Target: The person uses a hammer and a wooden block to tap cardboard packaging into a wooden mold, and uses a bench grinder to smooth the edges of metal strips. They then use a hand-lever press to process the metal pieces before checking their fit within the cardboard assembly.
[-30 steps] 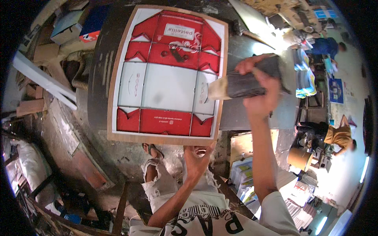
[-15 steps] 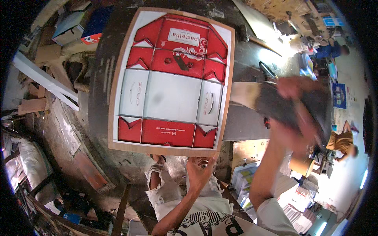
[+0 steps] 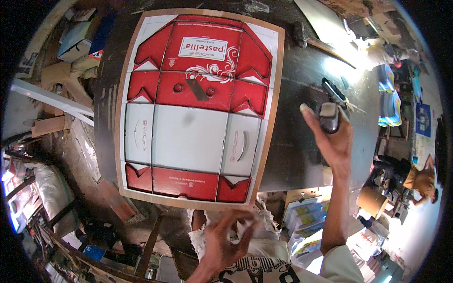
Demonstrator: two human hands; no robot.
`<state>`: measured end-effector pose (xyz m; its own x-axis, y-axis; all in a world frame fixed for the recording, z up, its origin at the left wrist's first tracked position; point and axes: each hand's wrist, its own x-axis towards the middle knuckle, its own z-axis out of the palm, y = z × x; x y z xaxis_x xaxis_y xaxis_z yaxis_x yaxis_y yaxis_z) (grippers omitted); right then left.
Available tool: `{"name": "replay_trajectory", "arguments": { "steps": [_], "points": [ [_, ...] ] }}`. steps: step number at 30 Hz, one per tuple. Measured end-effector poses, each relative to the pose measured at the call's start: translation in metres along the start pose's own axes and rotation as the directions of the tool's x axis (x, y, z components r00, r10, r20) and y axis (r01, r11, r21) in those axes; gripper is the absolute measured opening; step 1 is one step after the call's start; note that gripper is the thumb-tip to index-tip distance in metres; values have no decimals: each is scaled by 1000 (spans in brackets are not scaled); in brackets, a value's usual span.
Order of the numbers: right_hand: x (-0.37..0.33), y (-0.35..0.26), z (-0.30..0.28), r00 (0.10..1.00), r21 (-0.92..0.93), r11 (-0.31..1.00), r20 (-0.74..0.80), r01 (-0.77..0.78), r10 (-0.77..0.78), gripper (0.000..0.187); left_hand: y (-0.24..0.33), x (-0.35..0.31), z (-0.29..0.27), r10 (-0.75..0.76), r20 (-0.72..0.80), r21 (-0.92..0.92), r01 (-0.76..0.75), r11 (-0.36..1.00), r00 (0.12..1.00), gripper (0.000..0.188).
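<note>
A flat wooden board lies on the dark table before me. On its face is a red and white printed carton layout with dark lines along its outlines. A small dark rectangular piece rests on the red part. My right hand is to the right of the board, above the table, closed round a black object with a rounded grey-beige end; its thumb sticks out. Close to the board's near edge, my left hand has curved, parted fingers, slightly blurred, and I see nothing in them.
A black-handled tool lies on the table beyond my right hand. Farther back is a hammer. Printed sheets are stacked below the table's right side. A person in a mustard top is at the far right.
My right hand has come out of a fast blur, where a large dark shape with a pale wooden end showed. My left hand has drawn back from the board's near edge. The board appears lower and farther left.
</note>
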<state>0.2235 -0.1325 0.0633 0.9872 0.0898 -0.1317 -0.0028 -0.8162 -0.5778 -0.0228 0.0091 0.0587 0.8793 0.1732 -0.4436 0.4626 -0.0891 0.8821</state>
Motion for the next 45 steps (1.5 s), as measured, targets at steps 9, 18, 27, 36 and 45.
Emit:
{"name": "replay_trajectory", "arguments": {
  "steps": [9,18,27,36,45],
  "points": [
    [-56,-1,30,925,533,832,220,152,-310,43,18,78,22,106,-276,455,33,890,955,71],
    [-52,-21,47,826,586,803,500,-104,-258,48,21,93,28,66,-441,289,72,955,895,68],
    [-14,-13,61,926,258,948,277,185,-256,19,21,126,-16,332,-428,597,-12,802,840,61],
    [-34,-21,71,937,204,957,243,205,-253,9,31,137,-24,307,-361,633,-11,774,881,102],
    [-78,-13,68,926,186,982,376,-28,-44,6,48,112,-50,206,-340,590,37,807,918,112]
  ]
}}
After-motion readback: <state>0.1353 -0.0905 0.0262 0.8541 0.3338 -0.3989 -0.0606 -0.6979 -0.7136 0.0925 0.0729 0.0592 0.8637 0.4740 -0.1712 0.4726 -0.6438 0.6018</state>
